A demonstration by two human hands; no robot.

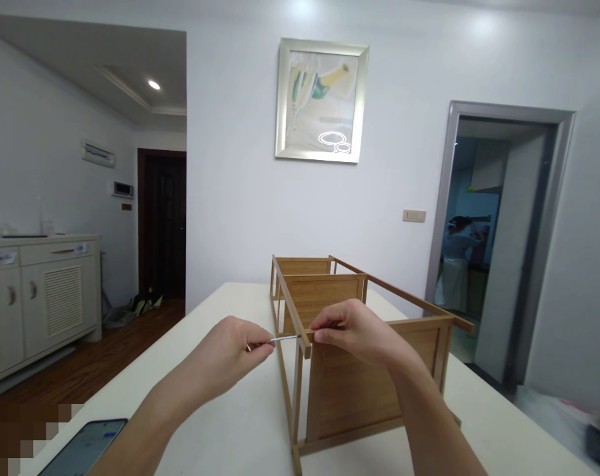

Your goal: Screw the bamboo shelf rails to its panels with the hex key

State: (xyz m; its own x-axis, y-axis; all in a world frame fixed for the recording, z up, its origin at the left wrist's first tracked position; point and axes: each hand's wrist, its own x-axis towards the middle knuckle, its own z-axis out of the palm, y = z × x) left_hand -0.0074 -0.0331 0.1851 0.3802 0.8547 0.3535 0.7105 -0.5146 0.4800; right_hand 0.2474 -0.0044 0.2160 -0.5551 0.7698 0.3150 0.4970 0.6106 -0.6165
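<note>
A light wooden rack (pixel 349 377) with panel shelves and thin rails lies on its side on a white table (pixel 215 370). My left hand (pixel 230 360) is closed in a pinch on a thin metal tool (pixel 280 339) whose tip meets the rack's long side rail (pixel 292 311). My right hand (pixel 362 334) is closed on the top edge of the nearest wooden panel, right by that rail. Both forearms reach in from the bottom of the view.
A phone (pixel 84 449) lies at the table's near left edge. A white cabinet (pixel 36 291) stands at the left wall. A framed picture (pixel 320 99) hangs ahead. Another person (pixel 458 261) stands beyond the doorway on the right. Bags (pixel 577 423) sit low right.
</note>
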